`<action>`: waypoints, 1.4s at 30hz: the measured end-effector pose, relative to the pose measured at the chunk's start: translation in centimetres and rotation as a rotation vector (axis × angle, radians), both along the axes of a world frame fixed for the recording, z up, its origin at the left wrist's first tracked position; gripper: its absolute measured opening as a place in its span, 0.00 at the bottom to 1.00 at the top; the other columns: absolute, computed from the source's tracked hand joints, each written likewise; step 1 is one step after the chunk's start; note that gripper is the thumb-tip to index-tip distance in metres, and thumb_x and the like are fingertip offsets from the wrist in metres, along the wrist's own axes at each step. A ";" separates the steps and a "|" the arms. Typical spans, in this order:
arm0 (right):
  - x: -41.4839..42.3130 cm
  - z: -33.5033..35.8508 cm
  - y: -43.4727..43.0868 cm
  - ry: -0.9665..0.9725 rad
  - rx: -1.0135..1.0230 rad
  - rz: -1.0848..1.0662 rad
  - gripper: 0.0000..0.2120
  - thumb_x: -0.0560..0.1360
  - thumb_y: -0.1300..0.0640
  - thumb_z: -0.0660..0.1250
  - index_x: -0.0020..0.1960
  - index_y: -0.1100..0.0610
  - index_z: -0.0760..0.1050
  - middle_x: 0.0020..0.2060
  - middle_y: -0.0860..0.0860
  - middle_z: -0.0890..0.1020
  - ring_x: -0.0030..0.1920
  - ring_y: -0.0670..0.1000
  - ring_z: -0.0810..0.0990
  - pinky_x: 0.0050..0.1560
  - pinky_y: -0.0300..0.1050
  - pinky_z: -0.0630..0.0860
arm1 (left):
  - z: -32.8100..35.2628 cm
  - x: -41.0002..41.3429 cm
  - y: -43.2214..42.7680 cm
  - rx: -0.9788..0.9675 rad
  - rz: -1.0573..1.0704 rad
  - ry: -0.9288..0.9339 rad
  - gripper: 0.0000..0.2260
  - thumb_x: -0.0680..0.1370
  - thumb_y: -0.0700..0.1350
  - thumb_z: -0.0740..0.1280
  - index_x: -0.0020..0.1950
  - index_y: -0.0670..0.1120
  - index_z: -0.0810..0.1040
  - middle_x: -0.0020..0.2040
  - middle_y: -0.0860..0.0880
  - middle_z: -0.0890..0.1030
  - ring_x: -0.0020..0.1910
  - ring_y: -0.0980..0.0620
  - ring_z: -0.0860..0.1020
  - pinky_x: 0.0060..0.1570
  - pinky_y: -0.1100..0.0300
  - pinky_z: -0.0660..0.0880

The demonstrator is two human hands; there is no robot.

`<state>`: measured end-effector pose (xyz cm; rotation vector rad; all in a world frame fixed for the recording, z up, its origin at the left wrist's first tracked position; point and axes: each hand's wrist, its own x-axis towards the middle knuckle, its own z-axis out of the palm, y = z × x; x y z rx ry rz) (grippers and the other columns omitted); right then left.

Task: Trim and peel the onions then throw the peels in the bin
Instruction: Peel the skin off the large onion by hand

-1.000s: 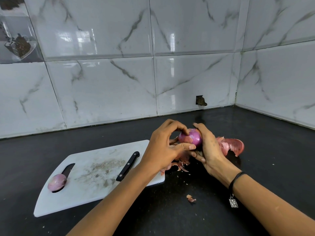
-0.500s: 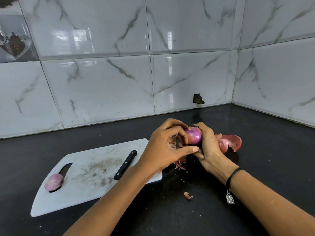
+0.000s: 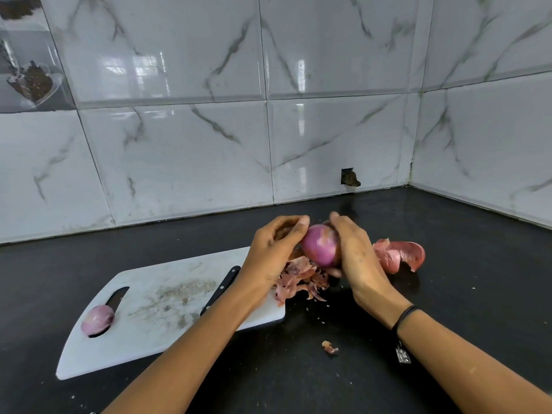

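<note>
Both hands hold the onion between them above the counter. The right hand curls around its right side, and the left hand pinches at its upper left. A heap of peels lies directly beneath, by the cutting board's right end.

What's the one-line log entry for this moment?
step: peeling | right hand: holds onion | left hand: pinches its skin | peels: piled beneath | second onion: on cutting board
</note>
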<state>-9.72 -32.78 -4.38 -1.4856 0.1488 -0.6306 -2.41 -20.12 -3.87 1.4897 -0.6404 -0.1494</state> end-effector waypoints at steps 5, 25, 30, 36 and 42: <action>-0.1 -0.2 0.7 -0.012 -0.092 0.000 0.16 0.81 0.43 0.64 0.49 0.57 0.73 0.35 0.51 0.79 0.28 0.42 0.79 0.25 0.37 0.73 | 0.0 -1.0 -0.4 0.043 -0.068 0.135 0.21 0.84 0.59 0.57 0.57 0.46 0.83 0.47 0.45 0.87 0.47 0.48 0.86 0.51 0.49 0.83; -0.6 -0.2 1.4 -0.009 -0.232 0.357 0.20 0.73 0.53 0.76 0.63 0.52 0.77 0.49 0.52 0.82 0.31 0.46 0.81 0.31 0.34 0.75 | 1.2 0.1 1.3 0.053 0.335 0.108 0.29 0.83 0.66 0.51 0.42 0.47 0.79 0.43 0.42 0.85 0.42 0.39 0.85 0.49 0.40 0.82; 0.1 -0.3 0.7 -0.017 -0.061 0.308 0.19 0.78 0.43 0.69 0.59 0.58 0.78 0.44 0.57 0.80 0.32 0.53 0.69 0.27 0.39 0.67 | 0.3 0.7 0.9 0.145 0.319 -0.222 0.25 0.81 0.68 0.53 0.49 0.53 0.82 0.42 0.50 0.85 0.45 0.51 0.84 0.51 0.47 0.81; 0.3 0.0 -0.2 -0.042 0.121 0.236 0.27 0.79 0.41 0.67 0.62 0.64 0.76 0.44 0.56 0.82 0.37 0.49 0.76 0.31 0.39 0.70 | 0.5 0.5 1.3 0.203 0.179 -0.543 0.24 0.75 0.69 0.67 0.68 0.61 0.77 0.61 0.61 0.81 0.55 0.64 0.80 0.54 0.60 0.78; 0.3 0.1 -0.2 -0.043 0.135 0.238 0.22 0.79 0.43 0.67 0.59 0.62 0.77 0.42 0.54 0.83 0.36 0.46 0.79 0.33 0.39 0.71 | 0.5 1.2 1.6 0.146 0.181 -0.670 0.25 0.71 0.52 0.80 0.67 0.55 0.79 0.61 0.59 0.81 0.62 0.58 0.79 0.57 0.55 0.81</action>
